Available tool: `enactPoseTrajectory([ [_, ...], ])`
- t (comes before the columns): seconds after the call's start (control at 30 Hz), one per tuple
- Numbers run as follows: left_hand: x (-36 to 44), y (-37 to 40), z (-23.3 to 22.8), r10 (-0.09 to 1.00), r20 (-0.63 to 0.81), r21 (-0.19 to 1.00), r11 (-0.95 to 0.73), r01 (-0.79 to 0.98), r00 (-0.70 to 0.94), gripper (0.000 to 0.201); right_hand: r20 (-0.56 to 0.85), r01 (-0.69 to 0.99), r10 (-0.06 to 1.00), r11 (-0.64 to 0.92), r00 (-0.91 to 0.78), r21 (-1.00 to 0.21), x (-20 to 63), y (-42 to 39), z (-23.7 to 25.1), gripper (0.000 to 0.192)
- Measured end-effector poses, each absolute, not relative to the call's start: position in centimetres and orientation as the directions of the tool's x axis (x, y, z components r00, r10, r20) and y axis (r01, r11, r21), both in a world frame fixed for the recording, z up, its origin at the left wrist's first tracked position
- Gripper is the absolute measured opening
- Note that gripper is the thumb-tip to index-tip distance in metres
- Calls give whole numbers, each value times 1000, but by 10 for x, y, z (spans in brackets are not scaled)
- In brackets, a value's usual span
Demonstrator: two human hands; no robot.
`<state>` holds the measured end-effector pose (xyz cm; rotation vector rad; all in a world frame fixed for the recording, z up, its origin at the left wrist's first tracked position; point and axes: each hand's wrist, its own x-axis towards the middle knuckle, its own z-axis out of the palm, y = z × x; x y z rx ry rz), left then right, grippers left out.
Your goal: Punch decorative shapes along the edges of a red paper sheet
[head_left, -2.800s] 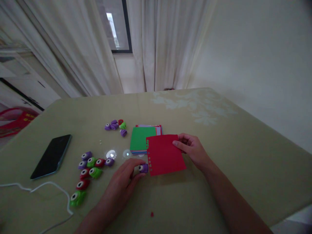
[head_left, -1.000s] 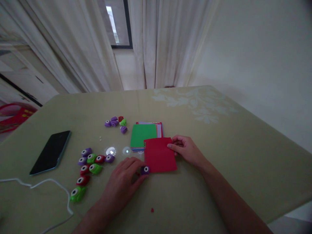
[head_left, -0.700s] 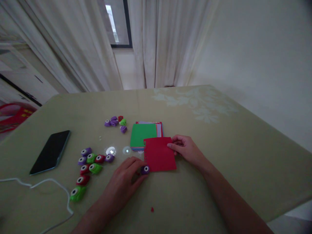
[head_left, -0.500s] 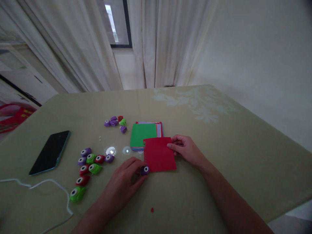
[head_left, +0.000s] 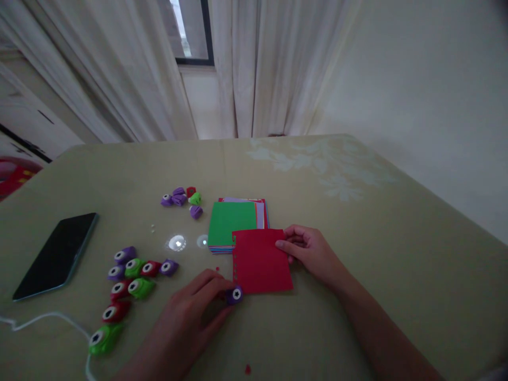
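My left hand (head_left: 194,312) grips a small purple paper punch (head_left: 234,295) at the lower left corner of a red paper square (head_left: 261,260). Small holes run down the red sheet's left edge. My right hand (head_left: 307,250) pinches the red sheet's right edge and keeps it flat on the table (head_left: 357,254). Just behind the red sheet lies a stack of coloured paper (head_left: 234,225) with a green sheet on top.
A cluster of purple, green and red punches (head_left: 130,275) lies at the left, and a smaller group of punches (head_left: 183,200) farther back. A black phone (head_left: 55,256) and a white cable (head_left: 43,320) lie at far left. A red paper scrap (head_left: 247,369) lies near me.
The punch has gone from midway down the red sheet's left edge to its lower corner. My view has shifted, so everything sits a little lower and to the left.
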<state>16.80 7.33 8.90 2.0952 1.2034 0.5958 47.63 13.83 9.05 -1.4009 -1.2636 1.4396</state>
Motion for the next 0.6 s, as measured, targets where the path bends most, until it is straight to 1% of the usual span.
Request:
enactPoseTrajectory([
  [0.17,167,71,91,883,64,718,-364,593,465,19,-288,136,953,-273,-99,-952,475,137,96,43],
  [0.37,167,75,95,854,93,713,-415,565,511,22,-314,161,944,-296,-104,-941,475,137,103,41],
  [0.6,165,76,96,838,72,708,-424,564,540,20,-332,160,940,-317,-75,-935,475,136,103,41],
])
